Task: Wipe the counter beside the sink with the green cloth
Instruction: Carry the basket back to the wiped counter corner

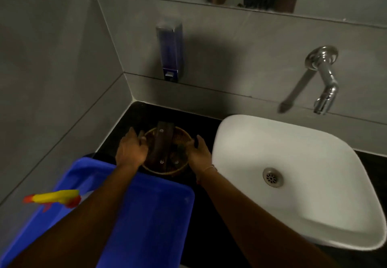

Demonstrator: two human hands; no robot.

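Hands cup a woven basket (167, 150) left of the sink (293, 163): left hand (130, 149) and right hand (199, 152) grip opposite rims, probably to clear the dark worktop (188, 115) for wiping. No green cloth shows.

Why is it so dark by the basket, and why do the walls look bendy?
In the head view the light is dim, so the black counter swallows detail around the basket that both hands hold. The tap casts a long shadow on the wall. The wide lens bends the tile lines, and the yellow spray bottle looks blurred.
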